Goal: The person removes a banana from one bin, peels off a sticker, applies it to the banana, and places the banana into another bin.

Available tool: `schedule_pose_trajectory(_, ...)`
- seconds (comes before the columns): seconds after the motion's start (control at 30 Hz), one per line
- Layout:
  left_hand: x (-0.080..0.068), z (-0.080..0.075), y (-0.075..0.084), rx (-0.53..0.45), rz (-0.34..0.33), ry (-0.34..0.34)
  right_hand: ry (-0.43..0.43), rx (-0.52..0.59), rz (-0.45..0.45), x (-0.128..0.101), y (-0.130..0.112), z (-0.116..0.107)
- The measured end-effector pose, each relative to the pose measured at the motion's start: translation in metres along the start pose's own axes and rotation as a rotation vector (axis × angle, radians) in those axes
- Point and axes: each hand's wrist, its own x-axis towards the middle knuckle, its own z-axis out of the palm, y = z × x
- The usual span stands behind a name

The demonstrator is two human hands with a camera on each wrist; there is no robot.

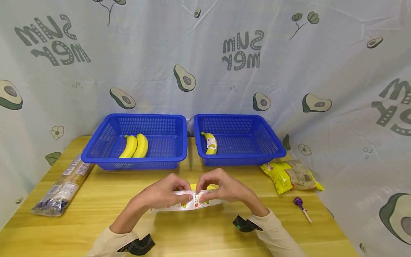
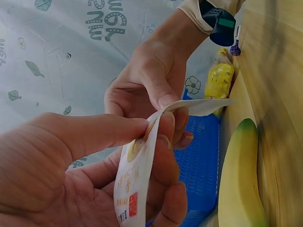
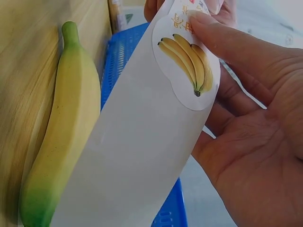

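Both hands hold a white strip of banana stickers (image 1: 194, 203) over the table, in the middle of the head view. My left hand (image 1: 165, 192) pinches it between thumb and fingers, with a printed label facing up beneath the thumb in the left wrist view. Close beside, my right hand (image 1: 224, 186) pinches the strip at a sticker (image 3: 187, 66) with a bunch of bananas printed on it. Bare white backing paper (image 3: 128, 142) hangs past that sticker. A yellow banana (image 3: 75, 104) with green ends lies on the table just behind the hands, mostly covered by them in the head view.
The left blue basket (image 1: 135, 165) contains two bananas (image 1: 136, 145); the right blue basket (image 1: 240, 160) has one labelled banana (image 1: 211, 142). A long clear packet (image 1: 64, 185) lies at left. On the right are a yellow bag (image 1: 290, 175) and a lollipop (image 1: 299, 203). A printed curtain (image 1: 205, 103) hangs behind.
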Motion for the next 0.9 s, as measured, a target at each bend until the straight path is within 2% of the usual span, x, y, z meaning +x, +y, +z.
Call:
schedule_pose_trajectory(0.1,0.001,0.000,-0.001,-0.025,-0.003,0.010,0.008,0.003,-0.001,0.000,0.002,0.001)
schedule_pose_trajectory(0.33,0.003,-0.001,-0.005,-0.126,-0.040,0.038,-0.010,-0.001,-0.074,0.002,0.005,0.002)
schedule_pose_trajectory(0.57,0.006,-0.002,-0.011,-0.245,-0.045,-0.052,-0.012,-0.010,-0.098,0.002,0.002,0.003)
schedule_pose_trajectory(0.9,0.006,-0.005,-0.011,-0.208,-0.059,-0.022,-0.006,-0.034,-0.095,0.002,0.003,0.001)
